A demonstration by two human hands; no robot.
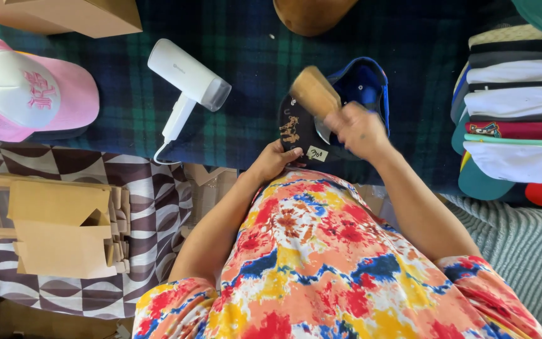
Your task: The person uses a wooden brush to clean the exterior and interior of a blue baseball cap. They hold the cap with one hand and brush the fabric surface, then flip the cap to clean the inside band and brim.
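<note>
L hand (275, 160) grips cap (302, 129) brim edge; R hand (357, 129) clasps wooden block (315, 91).

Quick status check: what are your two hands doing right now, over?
Left hand grips dark cap by its edge. Right hand holds wooden block over it. White handheld steamer lies beside, apart.

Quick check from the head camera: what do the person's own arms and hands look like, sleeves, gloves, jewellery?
Both hands are bare: the left hand and the right hand show no gloves, and no rings or watch can be made out, though the right one is blurred. The forearms are uncovered. Short sleeves of a bright tie-dye top, in red, yellow, blue and peach blotches, end at the upper arms.
</note>
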